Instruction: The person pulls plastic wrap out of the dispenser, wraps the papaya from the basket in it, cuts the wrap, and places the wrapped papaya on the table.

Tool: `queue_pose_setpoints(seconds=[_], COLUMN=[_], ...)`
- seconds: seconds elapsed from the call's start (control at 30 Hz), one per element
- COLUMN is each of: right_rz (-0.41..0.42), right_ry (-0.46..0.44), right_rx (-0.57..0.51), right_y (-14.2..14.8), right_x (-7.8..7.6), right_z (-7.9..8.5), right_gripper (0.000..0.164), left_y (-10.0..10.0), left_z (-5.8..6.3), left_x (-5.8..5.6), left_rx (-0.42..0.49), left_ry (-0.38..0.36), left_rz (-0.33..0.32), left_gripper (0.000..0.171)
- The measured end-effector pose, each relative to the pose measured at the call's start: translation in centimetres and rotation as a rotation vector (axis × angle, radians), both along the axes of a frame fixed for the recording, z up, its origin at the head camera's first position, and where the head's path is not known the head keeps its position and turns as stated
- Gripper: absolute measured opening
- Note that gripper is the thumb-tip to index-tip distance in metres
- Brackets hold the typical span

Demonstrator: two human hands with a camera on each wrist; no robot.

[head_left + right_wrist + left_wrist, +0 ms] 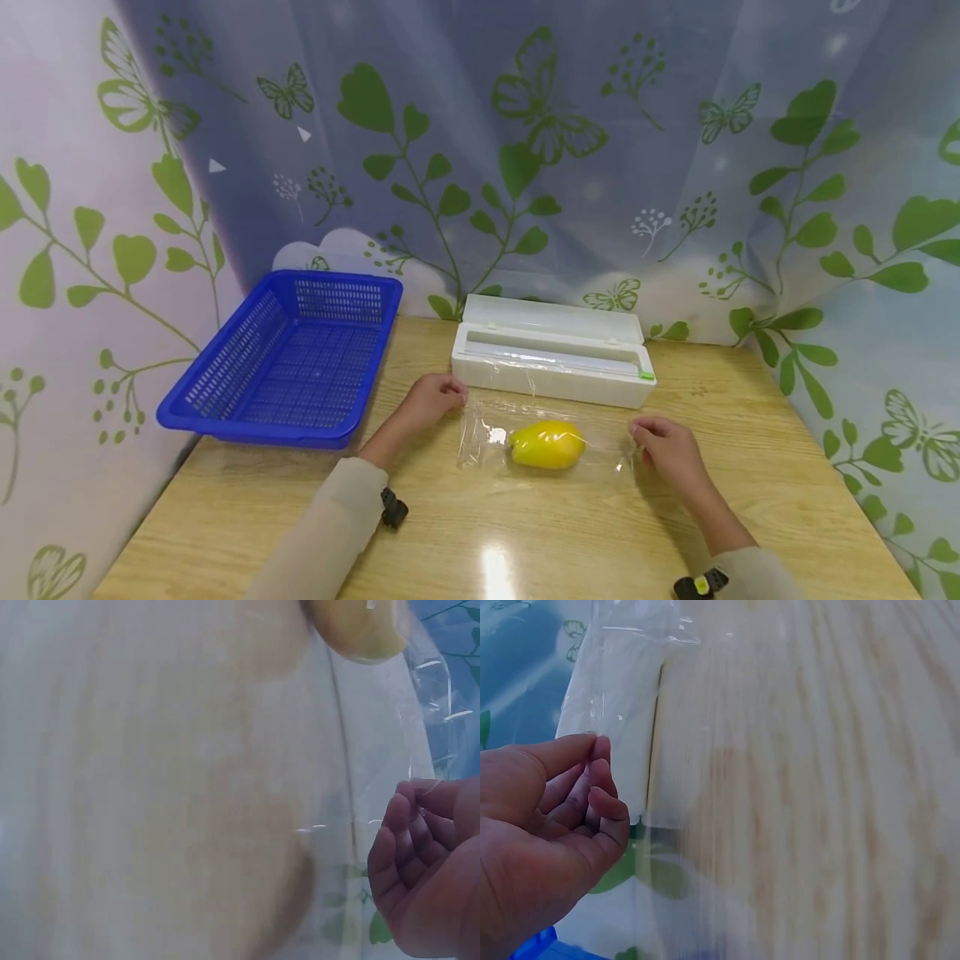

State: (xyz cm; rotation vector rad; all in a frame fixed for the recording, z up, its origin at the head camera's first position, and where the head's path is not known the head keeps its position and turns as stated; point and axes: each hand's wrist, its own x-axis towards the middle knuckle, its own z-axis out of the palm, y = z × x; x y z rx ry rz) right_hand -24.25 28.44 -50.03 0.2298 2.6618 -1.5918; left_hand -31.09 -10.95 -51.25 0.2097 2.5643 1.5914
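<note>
A yellow fruit [548,444], mango-like in shape, lies on the table with a sheet of clear cling film [485,435] stretched across it. My left hand [432,398] pinches the film's far left corner between thumb and fingertip; the same hand [562,817] shows close up in the left wrist view. Over on the right side, my right hand [670,451] pinches the film's edge with thumb and fingers. In the right wrist view the film runs from that hand [427,870] up past the fruit [360,626].
Behind the film stands a white cling film box [553,379], its lid up, a roll [551,357] inside and a green piece at its right end. At the left is a blue plastic basket [352,400]. A patterned curtain [465,167] hangs behind the wooden table [450,533].
</note>
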Motion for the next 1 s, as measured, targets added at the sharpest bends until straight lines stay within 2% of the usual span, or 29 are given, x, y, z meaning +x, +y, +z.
queue_pose_setpoints(seconds=[0.13, 0.3, 0.4, 0.5, 0.63, 0.83, 1.0], right_rz=[0.003, 0.017, 0.048, 0.077, 0.077, 0.051, 0.039], right_ry=[-0.024, -0.063, -0.063, -0.044, -0.028, -0.021, -0.045], right_rx=[0.02, 0.028, 0.08, 0.13, 0.13, 0.153, 0.069], right_y=[-0.1, -0.1, -0.1, -0.1, -0.3, -0.2, 0.2], right_x=[-0.1, -0.1, -0.1, -0.2, -0.4, -0.5, -0.7], right_z=[-0.6, -0.9, -1.0, -1.2, -1.5, -1.5, -1.6], right_gripper=[0.035, 0.051, 0.055, 0.047, 0.034, 0.021, 0.019], left_y=[-0.1, -0.2, -0.2, -0.3, -0.4, -0.5, -0.5], left_z=[-0.1, -0.2, -0.3, -0.4, -0.4, -0.5, -0.5], left_x=[0.2, 0.4, 0.4, 0.4, 0.5, 0.4, 0.1], left_rx=[-0.017, -0.052, -0.101, -0.149, -0.183, -0.195, -0.213], left_ry=[-0.027, -0.04, -0.024, 0.022, 0.076, 0.084, 0.084], left_rz=[0.005, 0.007, -0.004, -0.032, -0.059, -0.079, -0.079], left_gripper=[0.012, 0.024, 0.03, 0.025, 0.01, 0.007, 0.008])
